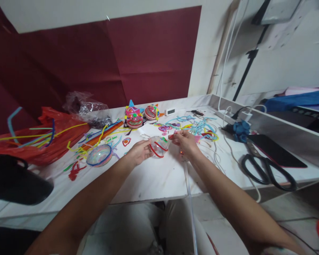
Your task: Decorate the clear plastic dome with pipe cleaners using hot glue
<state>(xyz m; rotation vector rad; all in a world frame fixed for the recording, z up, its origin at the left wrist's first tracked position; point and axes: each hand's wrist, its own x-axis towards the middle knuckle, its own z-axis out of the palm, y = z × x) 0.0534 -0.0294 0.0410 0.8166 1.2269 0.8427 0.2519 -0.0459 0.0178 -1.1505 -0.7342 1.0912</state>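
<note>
My left hand (141, 152) grips the left side of a clear plastic ball (157, 151) over the white table. Red strips curve across the ball, and a green piece sits near its top right. Just right of the ball, my right hand (184, 141) is closed in a pinch, with a small red piece (171, 136) at its fingertips; its exact kind is too small to tell. Below the right wrist, a clear stick (190, 205) slants down past the table edge, and a small red light glows at its upper end.
A clear dome with a blue rim (99, 156) lies left among coloured pipe cleaners (102, 136). Two decorated balls (134, 119) stand at the back. Blue strips (199, 124) lie behind my right hand. Black-handled scissors (268, 170), a phone (278, 150) and cables are right; a black mug (18, 180) stands left.
</note>
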